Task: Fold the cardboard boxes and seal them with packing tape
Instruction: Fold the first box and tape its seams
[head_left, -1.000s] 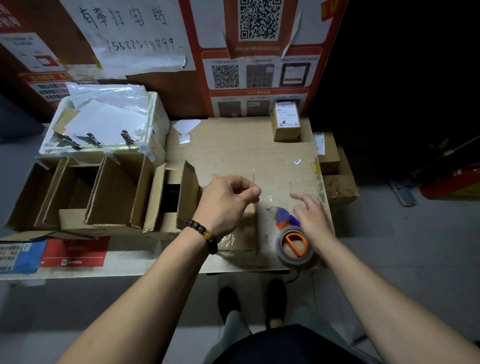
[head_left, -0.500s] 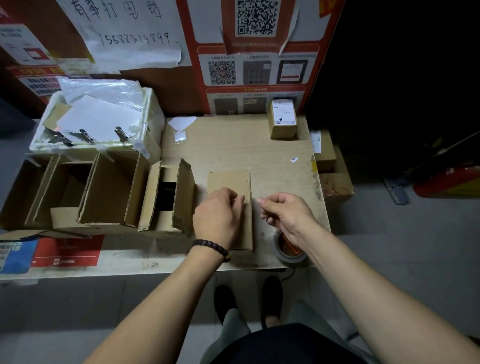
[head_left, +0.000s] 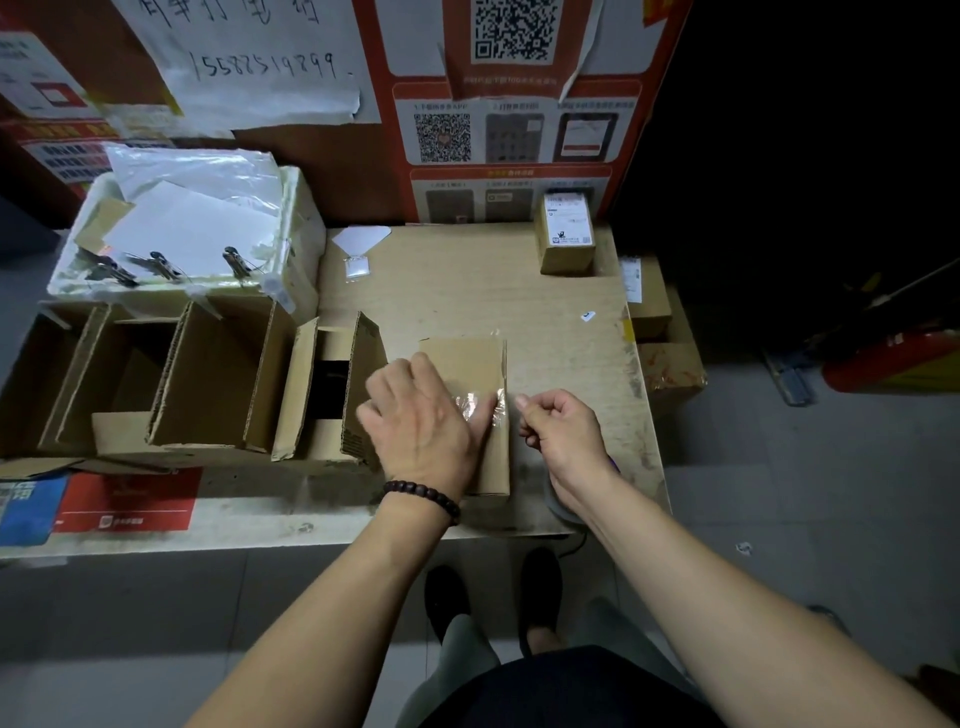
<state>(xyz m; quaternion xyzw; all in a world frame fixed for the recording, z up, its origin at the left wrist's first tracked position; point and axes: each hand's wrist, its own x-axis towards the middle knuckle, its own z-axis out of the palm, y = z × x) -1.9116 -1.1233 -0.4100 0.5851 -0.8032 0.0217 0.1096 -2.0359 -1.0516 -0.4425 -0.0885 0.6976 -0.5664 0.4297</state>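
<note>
Left hand (head_left: 426, 415) flat on box (head_left: 467, 358), tape roll (head_left: 558, 506) mostly hidden

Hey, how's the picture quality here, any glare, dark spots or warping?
Head view: glare glints off the clear tape on the small box beside the left hand; the right side beyond the table falls into near-black shadow; wide-angle distortion bows the edges; the centre stays fairly sharp.

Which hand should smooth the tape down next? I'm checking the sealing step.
Probably the left hand: it lies flat on the small brown cardboard box, beside the clear packing tape strip. The right hand is off the box, fingers curled.
</note>
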